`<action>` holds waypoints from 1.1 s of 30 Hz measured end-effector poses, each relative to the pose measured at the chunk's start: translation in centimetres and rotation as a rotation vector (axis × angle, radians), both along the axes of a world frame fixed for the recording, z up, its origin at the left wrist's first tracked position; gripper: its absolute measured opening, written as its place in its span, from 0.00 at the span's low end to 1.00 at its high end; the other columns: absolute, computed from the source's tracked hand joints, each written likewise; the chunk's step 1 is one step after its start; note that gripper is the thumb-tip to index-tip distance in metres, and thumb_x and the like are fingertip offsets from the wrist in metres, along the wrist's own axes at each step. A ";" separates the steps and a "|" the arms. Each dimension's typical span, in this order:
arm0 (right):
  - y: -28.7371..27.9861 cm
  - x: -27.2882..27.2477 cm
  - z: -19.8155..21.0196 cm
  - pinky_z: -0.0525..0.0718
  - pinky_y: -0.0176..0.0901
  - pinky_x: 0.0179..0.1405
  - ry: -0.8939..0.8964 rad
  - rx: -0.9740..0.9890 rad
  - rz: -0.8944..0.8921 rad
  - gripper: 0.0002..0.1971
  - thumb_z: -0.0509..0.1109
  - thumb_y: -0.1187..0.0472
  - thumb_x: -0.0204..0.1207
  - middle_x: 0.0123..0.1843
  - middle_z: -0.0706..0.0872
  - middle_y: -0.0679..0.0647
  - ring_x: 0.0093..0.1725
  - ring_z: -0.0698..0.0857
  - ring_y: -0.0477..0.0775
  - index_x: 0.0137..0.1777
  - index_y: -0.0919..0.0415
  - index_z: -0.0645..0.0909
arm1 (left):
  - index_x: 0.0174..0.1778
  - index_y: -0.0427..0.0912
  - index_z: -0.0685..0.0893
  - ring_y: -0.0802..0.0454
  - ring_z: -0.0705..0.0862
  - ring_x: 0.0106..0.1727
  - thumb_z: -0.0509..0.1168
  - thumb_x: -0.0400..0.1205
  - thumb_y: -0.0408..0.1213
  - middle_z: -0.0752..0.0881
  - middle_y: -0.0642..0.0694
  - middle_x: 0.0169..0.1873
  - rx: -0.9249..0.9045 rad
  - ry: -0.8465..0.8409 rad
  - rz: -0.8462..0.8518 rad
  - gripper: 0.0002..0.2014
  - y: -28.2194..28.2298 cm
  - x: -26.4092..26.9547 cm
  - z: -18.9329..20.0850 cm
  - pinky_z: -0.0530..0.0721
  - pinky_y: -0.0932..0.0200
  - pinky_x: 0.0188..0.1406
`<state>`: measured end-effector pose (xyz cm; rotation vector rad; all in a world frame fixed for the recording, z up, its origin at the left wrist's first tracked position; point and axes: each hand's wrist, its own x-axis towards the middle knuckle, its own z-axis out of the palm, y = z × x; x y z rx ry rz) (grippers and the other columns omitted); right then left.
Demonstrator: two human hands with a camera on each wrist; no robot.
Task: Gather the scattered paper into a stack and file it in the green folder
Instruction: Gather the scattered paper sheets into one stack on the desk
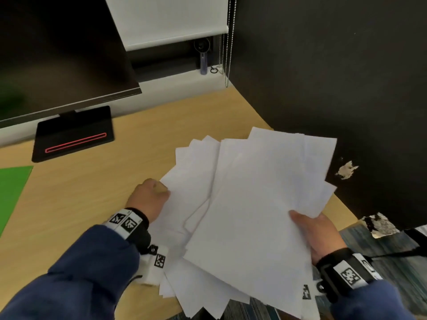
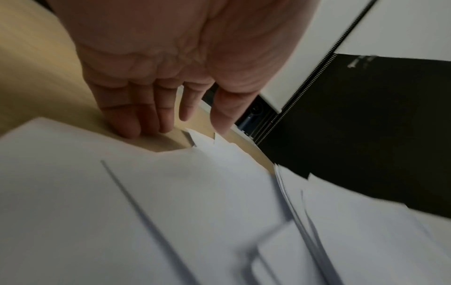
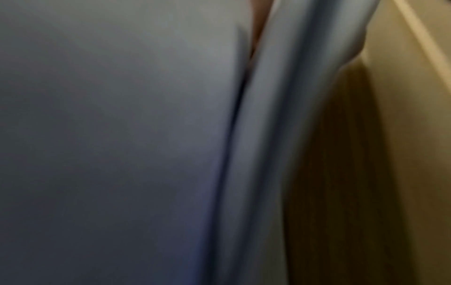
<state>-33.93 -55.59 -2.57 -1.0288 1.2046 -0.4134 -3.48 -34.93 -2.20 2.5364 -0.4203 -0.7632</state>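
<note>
On wooden desk (image 1: 97, 192): right hand (image 1: 321, 234) grips fanned white paper (image 1: 249, 204).

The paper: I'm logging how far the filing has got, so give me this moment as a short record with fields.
paper: loose white sheets, fanned and uneven, not squared up
location: on the wooden desk, near edge overhanging
right hand: right hand grips the upper bundle at its right edge, thumb on top
left hand: left hand at the sheets' left edge, fingers down on the desk
green folder: green folder flat at the desk's left, apart from the paper
filing: not yet started
</note>
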 end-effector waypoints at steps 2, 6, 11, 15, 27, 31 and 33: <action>-0.7 -1.3 -0.6 0.84 0.69 0.64 0.041 -0.020 -0.012 0.13 0.72 0.65 0.79 0.57 0.92 0.61 0.56 0.90 0.68 0.62 0.54 0.82 | 0.74 0.39 0.76 0.41 0.83 0.58 0.66 0.83 0.46 0.84 0.39 0.63 -0.024 -0.002 0.033 0.25 -0.7 1.0 -0.1 0.82 0.53 0.56; -1.3 -2.2 -2.3 0.82 0.70 0.66 0.116 -0.055 -0.036 0.14 0.74 0.65 0.78 0.58 0.91 0.61 0.56 0.89 0.69 0.62 0.56 0.83 | 0.73 0.40 0.77 0.36 0.82 0.65 0.65 0.83 0.51 0.82 0.37 0.67 0.064 -0.072 -0.018 0.27 -3.0 2.2 -0.5 0.82 0.49 0.61; -1.6 -2.2 -3.3 0.84 0.70 0.63 0.114 -0.048 -0.036 0.11 0.74 0.66 0.77 0.55 0.93 0.60 0.55 0.90 0.69 0.55 0.52 0.85 | 0.71 0.32 0.75 0.36 0.86 0.58 0.69 0.81 0.51 0.85 0.35 0.61 0.003 0.127 0.107 0.30 -5.8 3.0 -1.0 0.79 0.56 0.43; -1.8 -2.2 -3.5 0.82 0.71 0.65 0.104 -0.038 -0.035 0.11 0.73 0.67 0.78 0.58 0.91 0.61 0.56 0.89 0.69 0.56 0.53 0.84 | 0.66 0.28 0.79 0.37 0.87 0.46 0.73 0.78 0.50 0.87 0.35 0.47 -0.126 0.252 0.208 0.30 -6.4 3.7 -1.6 0.79 0.51 0.44; -2.5 -2.4 -4.3 0.81 0.74 0.66 0.104 -0.012 -0.023 0.14 0.74 0.67 0.77 0.59 0.92 0.61 0.57 0.90 0.70 0.59 0.52 0.84 | 0.37 0.39 0.74 0.47 0.72 0.21 0.78 0.74 0.44 0.76 0.42 0.24 -0.295 0.395 0.343 0.18 -5.4 4.2 -1.1 0.72 0.56 0.28; -2.6 -2.4 -4.3 0.81 0.73 0.67 0.110 0.005 -0.028 0.13 0.74 0.67 0.77 0.59 0.91 0.61 0.58 0.89 0.70 0.58 0.53 0.83 | 0.43 0.42 0.85 0.45 0.87 0.36 0.75 0.79 0.38 0.90 0.42 0.39 -0.650 0.618 0.442 0.07 -4.2 3.1 -0.5 0.85 0.55 0.40; -2.6 -2.3 -4.2 0.80 0.73 0.67 0.108 0.009 -0.027 0.13 0.74 0.67 0.77 0.59 0.91 0.62 0.58 0.89 0.70 0.58 0.53 0.83 | 0.52 0.41 0.88 0.47 0.90 0.40 0.73 0.81 0.36 0.93 0.40 0.47 -0.708 0.611 0.367 0.06 -4.2 2.5 0.0 0.89 0.55 0.39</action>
